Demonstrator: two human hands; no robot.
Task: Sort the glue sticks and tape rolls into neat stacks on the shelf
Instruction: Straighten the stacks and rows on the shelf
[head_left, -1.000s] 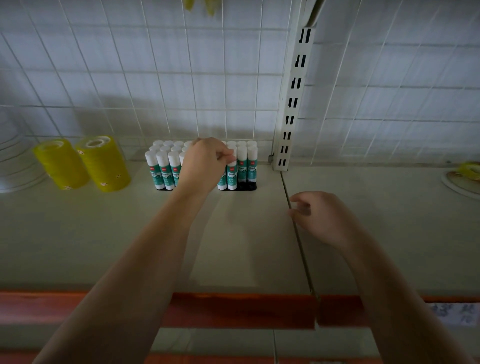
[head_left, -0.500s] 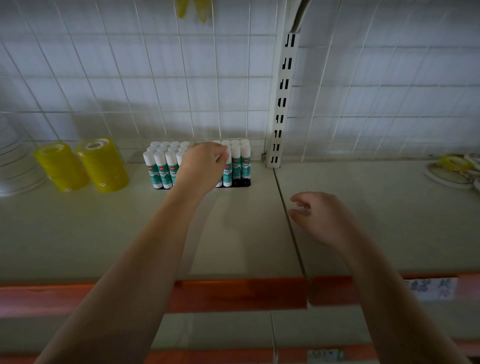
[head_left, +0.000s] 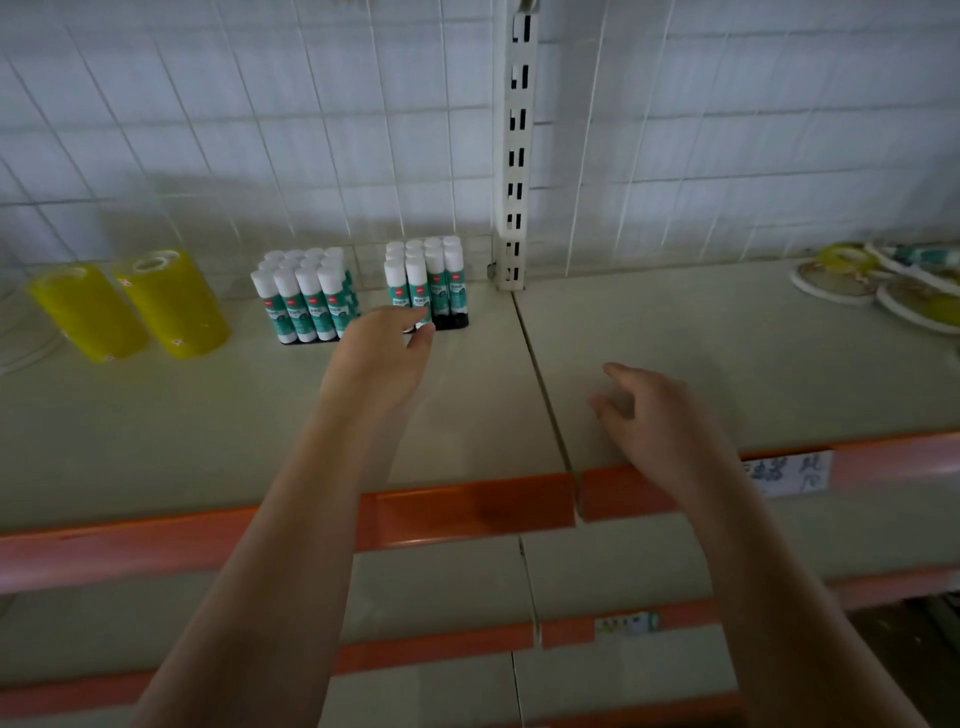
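Since the earlier frame, the left hand (head_left: 382, 349) is drawn back from the glue sticks (head_left: 306, 299), now seen as two upright clusters on the shelf (head_left: 156, 441). Its relaxed fingertips touch the right cluster (head_left: 423, 283). Nothing is held by the loosely curled right hand (head_left: 652, 418). Yellow tape rolls (head_left: 171, 304) are stacked at left.

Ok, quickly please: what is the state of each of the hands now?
Left hand: open, fingertips at the white-capped green glue sticks, gripping nothing.
Right hand: open, fingers relaxed, holding nothing.
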